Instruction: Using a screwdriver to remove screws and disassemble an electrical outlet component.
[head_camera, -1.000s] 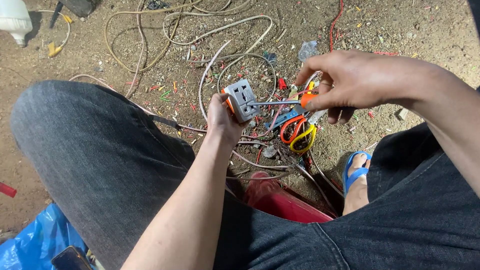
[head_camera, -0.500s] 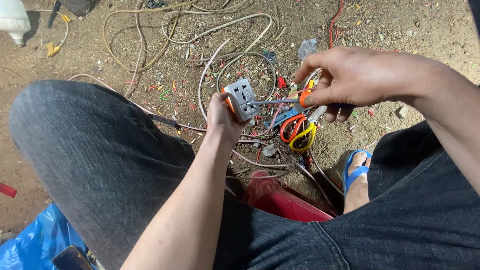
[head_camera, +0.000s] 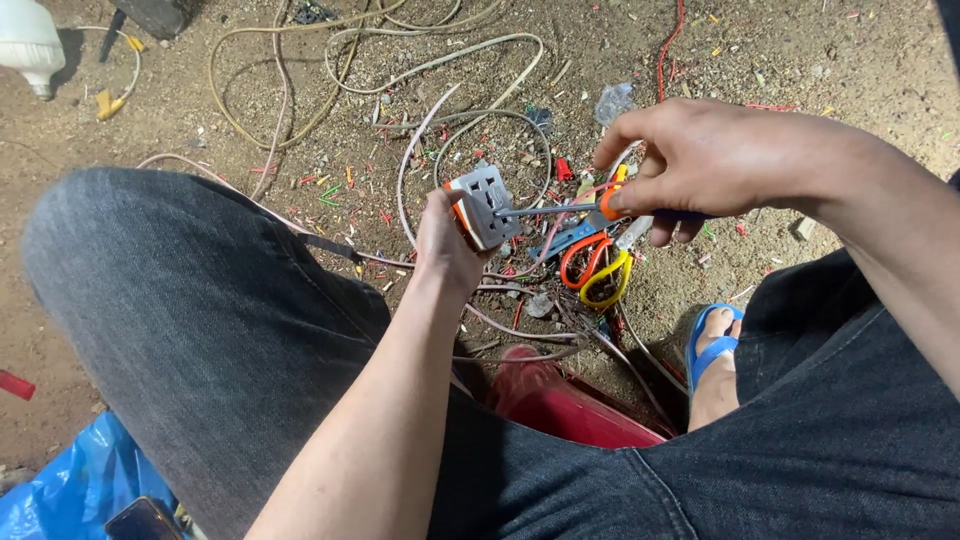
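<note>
A: Head view, single frame. We log the left hand (head_camera: 447, 243) first: fingers wrapped tight around a grey socket plate (head_camera: 484, 205), orange showing at its back edge, held up just above centre with its face tilted toward the camera.

B: Agreed. The right hand (head_camera: 700, 160) comes in from 3 o'clock, thumb and forefinger pinching the orange collar of a screwdriver (head_camera: 560, 207). We note the shaft lies nearly level, pointing toward 9 o'clock, with its tip touching the face of the plate.

A: Below the screwdriver, at roughly 5 o'clock from the plate, scissors (head_camera: 595, 265) with orange and yellow loops lie on the dirt floor (head_camera: 800, 60), well under the right hand. We cannot tell whether they touch the wires beside them.

B: Loose wires (head_camera: 440, 65): pale loops spread over the floor from 11 to 1 o'clock, one strand curving around behind the plate. Small coloured wire clippings are scattered between them.

A: Remaining entries. A white bulb (head_camera: 28, 45) at the 10 o'clock corner. A blue sandal (head_camera: 712, 340) on a foot at 4 o'clock. A red object (head_camera: 570, 405) low at 6 o'clock between the knees, shape unclear. Blue plastic (head_camera: 80, 490) at 8 o'clock.

B: Both legs in dark grey trousers (head_camera: 200, 320) frame the work.
</note>
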